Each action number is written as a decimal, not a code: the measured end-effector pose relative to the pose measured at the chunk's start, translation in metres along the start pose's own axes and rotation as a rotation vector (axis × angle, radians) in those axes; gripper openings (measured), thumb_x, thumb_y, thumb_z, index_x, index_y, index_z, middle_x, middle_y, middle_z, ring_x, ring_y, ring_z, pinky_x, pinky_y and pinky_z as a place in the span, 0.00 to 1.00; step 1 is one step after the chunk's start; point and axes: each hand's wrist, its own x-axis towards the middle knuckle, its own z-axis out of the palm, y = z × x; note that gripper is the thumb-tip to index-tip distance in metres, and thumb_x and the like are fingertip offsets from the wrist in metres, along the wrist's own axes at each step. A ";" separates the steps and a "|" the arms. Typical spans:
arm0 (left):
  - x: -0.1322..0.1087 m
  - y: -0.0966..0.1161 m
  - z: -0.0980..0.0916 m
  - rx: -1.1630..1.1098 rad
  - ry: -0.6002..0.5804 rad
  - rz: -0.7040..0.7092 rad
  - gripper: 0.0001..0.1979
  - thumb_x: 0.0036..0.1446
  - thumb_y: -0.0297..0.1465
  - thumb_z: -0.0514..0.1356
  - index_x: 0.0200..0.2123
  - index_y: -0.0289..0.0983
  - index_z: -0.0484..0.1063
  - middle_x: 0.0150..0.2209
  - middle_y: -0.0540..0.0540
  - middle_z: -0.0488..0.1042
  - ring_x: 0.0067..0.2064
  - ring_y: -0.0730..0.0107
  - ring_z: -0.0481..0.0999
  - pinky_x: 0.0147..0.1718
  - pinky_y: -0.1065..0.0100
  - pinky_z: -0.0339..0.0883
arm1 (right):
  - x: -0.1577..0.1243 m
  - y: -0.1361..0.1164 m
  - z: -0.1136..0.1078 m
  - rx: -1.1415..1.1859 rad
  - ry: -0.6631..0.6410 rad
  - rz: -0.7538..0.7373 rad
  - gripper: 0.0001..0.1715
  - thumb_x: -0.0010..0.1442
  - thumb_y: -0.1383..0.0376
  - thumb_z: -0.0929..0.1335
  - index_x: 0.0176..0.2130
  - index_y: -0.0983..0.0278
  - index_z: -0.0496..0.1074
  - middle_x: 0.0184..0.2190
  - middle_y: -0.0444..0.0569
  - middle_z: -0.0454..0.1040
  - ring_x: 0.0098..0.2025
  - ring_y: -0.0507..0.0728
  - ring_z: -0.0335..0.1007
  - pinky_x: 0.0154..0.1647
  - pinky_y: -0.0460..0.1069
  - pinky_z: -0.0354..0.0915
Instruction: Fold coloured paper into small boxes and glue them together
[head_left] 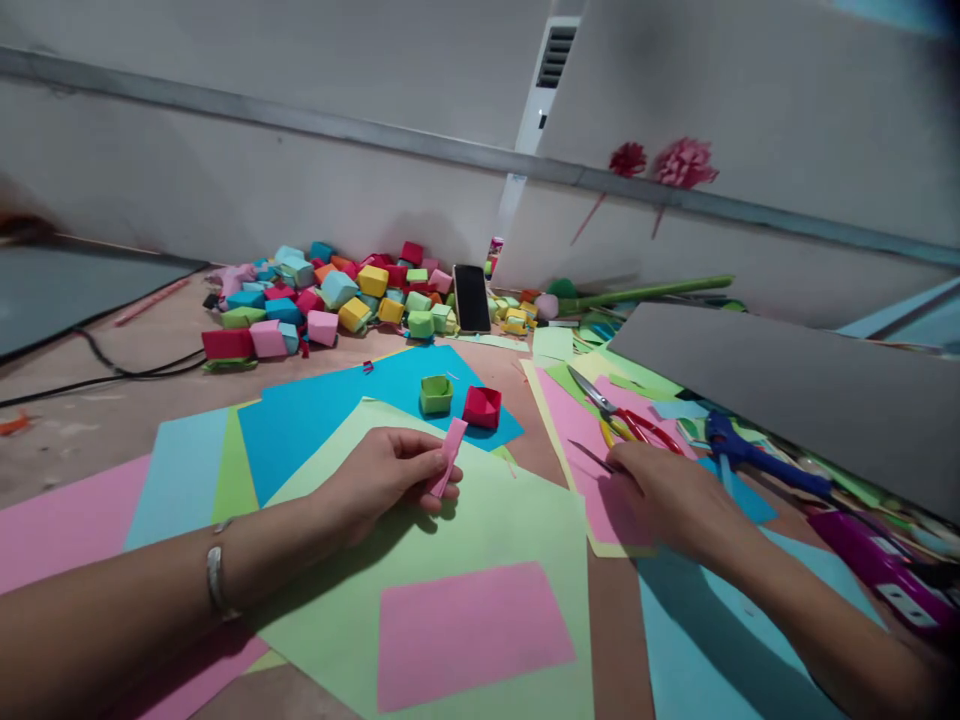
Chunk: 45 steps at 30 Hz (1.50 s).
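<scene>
The worktop [82, 430] spans the frame, its lower centre covered by a large pale-green paper sheet [517, 520]. A bright-blue paper sheet [337, 385] lies partly beneath it, towards the centre. In the upper left to upper centre is a heap of small, box-like folded-paper pieces in many colours [339, 290], which suggests that much of this folding is complete. A flat pink rectangular paper sheet [476, 635], at lower centre on the pale-green sheet, shows no folds and appears to be unused stock.

The left hand [390, 465], at centre, pinches between thumb and fingers; the right hand [652, 490], right of centre, is curled beside a slim dark pointed blade [589, 455], and whether it grips or merely touches this cannot be told. Silver-bladed scissors with red handles [641, 425] lie just above it in the frame.

Two open-topped paper boxes, one green [436, 396] and one red [482, 407], stand near the centre; they seem formed but not closed. The smallest piece, a narrow pink paper strip [455, 440], remains flat and, judged by its shape, unformed; it is held in the left hand's fingertips, slanted, just below the two boxes in the frame and well apart from the right hand.
</scene>
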 end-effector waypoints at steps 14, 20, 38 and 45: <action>0.004 -0.004 -0.005 0.052 0.021 0.069 0.13 0.56 0.34 0.63 0.40 0.30 0.78 0.28 0.43 0.78 0.21 0.75 0.74 0.22 0.71 0.73 | 0.014 -0.110 -0.026 1.241 -0.308 -0.217 0.24 0.63 0.63 0.62 0.57 0.67 0.69 0.28 0.45 0.71 0.24 0.49 0.62 0.25 0.45 0.59; 0.000 -0.001 -0.001 0.144 0.001 0.063 0.13 0.58 0.34 0.61 0.40 0.30 0.77 0.29 0.43 0.78 0.21 0.73 0.74 0.20 0.69 0.74 | 0.013 -0.116 -0.017 1.550 -0.447 -0.079 0.25 0.62 0.64 0.65 0.58 0.63 0.69 0.27 0.43 0.71 0.21 0.45 0.57 0.20 0.41 0.51; -0.002 0.001 -0.001 0.216 -0.026 0.107 0.11 0.58 0.34 0.61 0.30 0.31 0.75 0.24 0.45 0.76 0.20 0.76 0.72 0.20 0.73 0.70 | 0.016 -0.111 -0.008 1.992 -0.690 0.054 0.16 0.58 0.67 0.71 0.48 0.63 0.77 0.23 0.46 0.73 0.17 0.43 0.57 0.17 0.38 0.51; -0.002 -0.003 -0.005 0.142 -0.082 0.121 0.12 0.55 0.36 0.65 0.37 0.32 0.78 0.30 0.43 0.79 0.24 0.75 0.75 0.23 0.73 0.70 | 0.016 -0.109 -0.008 1.992 -0.674 0.088 0.19 0.58 0.68 0.71 0.50 0.63 0.76 0.23 0.45 0.71 0.17 0.43 0.55 0.17 0.38 0.50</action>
